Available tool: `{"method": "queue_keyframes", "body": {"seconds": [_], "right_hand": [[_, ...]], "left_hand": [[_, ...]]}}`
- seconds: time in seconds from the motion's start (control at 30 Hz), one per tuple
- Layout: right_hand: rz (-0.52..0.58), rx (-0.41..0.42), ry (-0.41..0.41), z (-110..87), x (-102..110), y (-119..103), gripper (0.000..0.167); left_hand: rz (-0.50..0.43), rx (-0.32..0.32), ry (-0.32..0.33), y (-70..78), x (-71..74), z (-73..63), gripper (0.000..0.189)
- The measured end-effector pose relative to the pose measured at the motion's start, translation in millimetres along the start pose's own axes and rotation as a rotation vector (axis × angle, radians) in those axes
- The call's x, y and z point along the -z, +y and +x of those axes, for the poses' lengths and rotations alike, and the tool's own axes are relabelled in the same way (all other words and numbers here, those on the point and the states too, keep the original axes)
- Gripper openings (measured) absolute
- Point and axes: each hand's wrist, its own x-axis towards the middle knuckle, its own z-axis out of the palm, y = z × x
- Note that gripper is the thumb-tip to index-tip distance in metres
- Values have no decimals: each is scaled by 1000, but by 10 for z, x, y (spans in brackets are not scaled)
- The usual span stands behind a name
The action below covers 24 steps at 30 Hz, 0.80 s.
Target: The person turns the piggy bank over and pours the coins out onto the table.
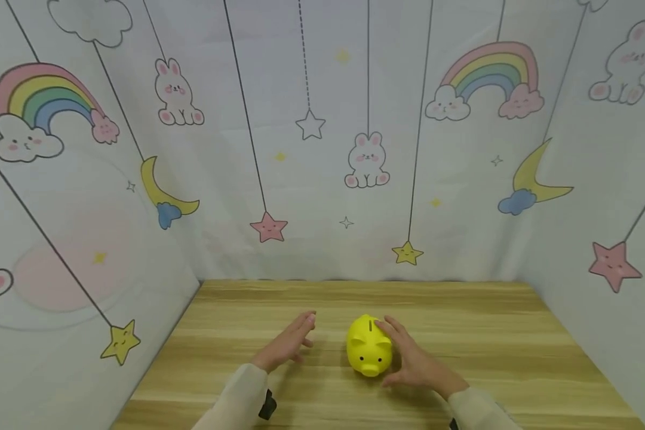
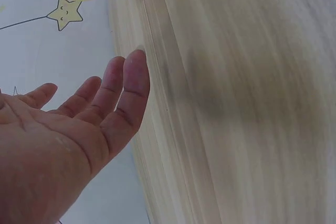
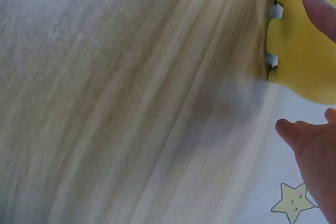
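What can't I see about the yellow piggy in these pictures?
Head view: the yellow piggy's underside is hidden by its body.
Head view: its insides don't show; the slot is too narrow.
Left wrist view: the top edge cuts off most of it.
Right wrist view: the right edge cuts some off, and a finger covers another part.

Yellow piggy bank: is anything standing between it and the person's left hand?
Nothing visible does. In the head view, only bare tabletop separates the left hand from the yellow piggy bank; the right hand is at the bank's opposite side, out of that path.
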Motion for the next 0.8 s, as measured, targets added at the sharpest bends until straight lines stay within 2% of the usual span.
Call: {"method": "queue_keyframes", "body": {"seconds": [0.13, 0.4, 0.5, 0.63, 0.73, 0.8], "right_hand": [[34, 7, 0, 32, -30, 9, 122], [145, -54, 6, 110, -140, -28, 112], [151, -46, 17, 161, -201, -35, 108], [125, -30, 62, 193, -211, -44, 106], [147, -70, 80, 172, -156, -68, 107], [183, -132, 101, 146, -103, -76, 107]], "left_hand": [[-1, -6, -13, -5, -56, 10, 73], [-57, 9, -65, -106, -217, -46, 72], [-62, 25, -82, -157, -249, -76, 73], [-73, 10, -101, -160, -281, -71, 71], [-86, -14, -118, -122, -314, -49, 67], [-91, -29, -128, -86, -343, -17, 66]]}}
